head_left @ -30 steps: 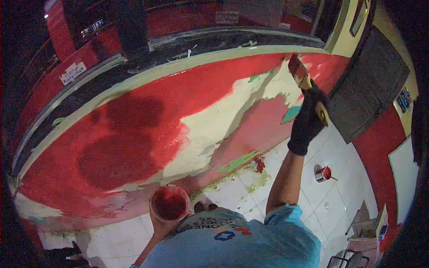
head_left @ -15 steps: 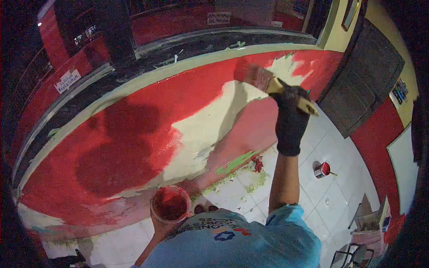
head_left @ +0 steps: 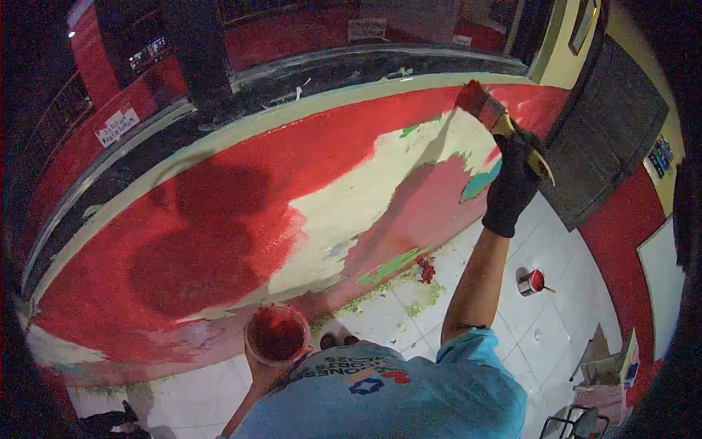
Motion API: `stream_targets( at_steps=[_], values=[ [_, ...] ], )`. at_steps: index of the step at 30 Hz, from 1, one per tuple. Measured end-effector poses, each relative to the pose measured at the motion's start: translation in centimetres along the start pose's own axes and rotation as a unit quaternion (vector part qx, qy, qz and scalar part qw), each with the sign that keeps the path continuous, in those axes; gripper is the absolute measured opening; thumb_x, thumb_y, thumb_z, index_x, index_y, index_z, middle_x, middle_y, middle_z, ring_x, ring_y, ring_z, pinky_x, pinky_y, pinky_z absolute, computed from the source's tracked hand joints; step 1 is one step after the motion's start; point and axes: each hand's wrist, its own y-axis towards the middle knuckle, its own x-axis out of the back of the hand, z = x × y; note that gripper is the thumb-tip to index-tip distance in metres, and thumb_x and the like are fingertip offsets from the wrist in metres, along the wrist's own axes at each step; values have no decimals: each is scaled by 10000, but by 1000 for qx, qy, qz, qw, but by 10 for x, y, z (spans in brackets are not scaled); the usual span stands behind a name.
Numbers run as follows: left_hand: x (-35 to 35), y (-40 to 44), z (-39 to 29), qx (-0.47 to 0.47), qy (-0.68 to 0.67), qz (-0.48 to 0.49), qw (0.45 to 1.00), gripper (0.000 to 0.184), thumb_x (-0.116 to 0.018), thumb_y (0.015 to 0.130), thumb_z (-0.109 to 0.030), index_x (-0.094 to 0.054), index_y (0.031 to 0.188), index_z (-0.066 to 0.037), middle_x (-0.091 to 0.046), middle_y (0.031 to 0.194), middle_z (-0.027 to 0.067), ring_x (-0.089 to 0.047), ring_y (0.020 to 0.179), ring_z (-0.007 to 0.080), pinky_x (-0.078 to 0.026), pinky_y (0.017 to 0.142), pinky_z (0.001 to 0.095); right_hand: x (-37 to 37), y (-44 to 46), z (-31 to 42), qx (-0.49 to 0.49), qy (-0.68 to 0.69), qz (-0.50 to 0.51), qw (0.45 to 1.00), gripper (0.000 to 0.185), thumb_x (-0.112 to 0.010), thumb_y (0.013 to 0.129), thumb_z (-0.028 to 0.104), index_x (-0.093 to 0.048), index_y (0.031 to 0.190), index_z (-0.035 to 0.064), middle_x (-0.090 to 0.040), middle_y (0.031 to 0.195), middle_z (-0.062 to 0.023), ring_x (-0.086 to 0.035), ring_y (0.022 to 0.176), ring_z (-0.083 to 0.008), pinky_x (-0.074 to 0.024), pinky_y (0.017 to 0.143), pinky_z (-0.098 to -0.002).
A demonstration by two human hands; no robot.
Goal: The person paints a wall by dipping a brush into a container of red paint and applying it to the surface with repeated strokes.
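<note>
Gloved in black, my right hand (head_left: 515, 170) is closed round the handle of a wide paintbrush (head_left: 488, 107). The brush's red bristles are at the upper edge of the painted part of a low wall (head_left: 329, 197), beside a cream patch. Bright red covers the wall's left and top; cream, pink and green patches show in its middle and lower part. My left hand (head_left: 265, 372), bare, holds a round tub of red paint (head_left: 276, 335) in front of my shirt, its fingers mostly hidden under the tub.
An open paint can (head_left: 531, 282) with a stick in it stands on the white tiled floor (head_left: 512, 322) at the right. Green scrapings lie along the wall's foot. A dark door (head_left: 610, 139) is at the right, with a black-framed chair (head_left: 578, 424) at the lower right.
The brush first swept left along the wall's top, then came back right and up, with my right hand still round it. The tub has stayed nearly in place.
</note>
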Motion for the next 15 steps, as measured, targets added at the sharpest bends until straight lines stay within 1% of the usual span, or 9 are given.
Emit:
stream_targets(
  at_steps=[2,4,6,8,9,10,11,13,15],
  values=[
    [8,1,16,12,-20,67,997,997,-854,389,-234,-284,1186,-48,-404,1161,101,-436,1053,208,-378,888,352,1,-3,-2,21,30,-28,999,144,-518,821,131,-536,888,5,-557,836,-40,-522,773,-107,-424,703,-252],
    [10,1,16,18,-24,68,997,1002,-854,387,-236,-282,1188,-48,-403,1161,102,-436,1052,210,-379,886,350,9,-2,-11,43,-123,-77,989,113,-523,815,107,-546,853,3,-569,838,-37,-518,783,-105,-421,714,-263],
    [9,2,10,25,-29,69,997,1008,-855,385,-238,-280,1190,-48,-402,1162,103,-436,1050,212,-380,883,348,5,-1,-14,55,-132,-78,987,107,-532,806,99,-552,851,3,-573,840,-36,-519,783,-109,-419,717,-265],
    [5,1,2,-69,61,7,996,906,-837,428,-291,-347,1139,-15,-488,1083,91,-510,947,190,-422,831,326,0,-3,-15,67,-143,-81,984,102,-541,798,91,-557,849,4,-577,841,-34,-520,783,-114,-418,720,-267],
    [7,0,6,-69,60,8,996,906,-837,428,-291,-347,1139,-15,-488,1083,91,-510,947,190,-422,831,326,-4,-7,-17,78,-128,-64,987,110,-552,788,86,-561,859,3,-576,836,-32,-520,782,-116,-416,724,-267],
    [9,-2,13,-11,29,20,999,951,-847,404,-261,-317,1159,-31,-450,1114,98,-474,996,202,-403,855,336,-9,-10,-18,90,-112,-46,989,121,-562,777,81,-566,870,3,-575,830,-30,-521,781,-117,-414,728,-268],
    [10,-3,18,47,-2,32,998,999,-856,380,-231,-288,1180,-46,-412,1145,105,-437,1045,215,-384,879,346,-13,-21,-15,38,-145,-45,988,142,-563,774,75,-564,899,9,-573,840,-40,-525,797,-118,-412,739,-271],
    [12,-4,22,54,7,36,998,992,-855,383,-226,-291,1178,-45,-415,1141,103,-440,1041,217,-384,878,347,-22,-39,-2,160,-239,27,957,149,-554,775,43,-556,920,9,-570,867,-46,-527,823,-103,-414,745,-260],
    [15,-5,23,61,18,41,997,985,-855,386,-221,-294,1177,-44,-418,1136,101,-442,1037,219,-384,878,348,-23,-46,12,132,-232,36,963,151,-552,774,33,-549,923,9,-567,891,-56,-528,849,-112,-420,754,-262]
  ],
)
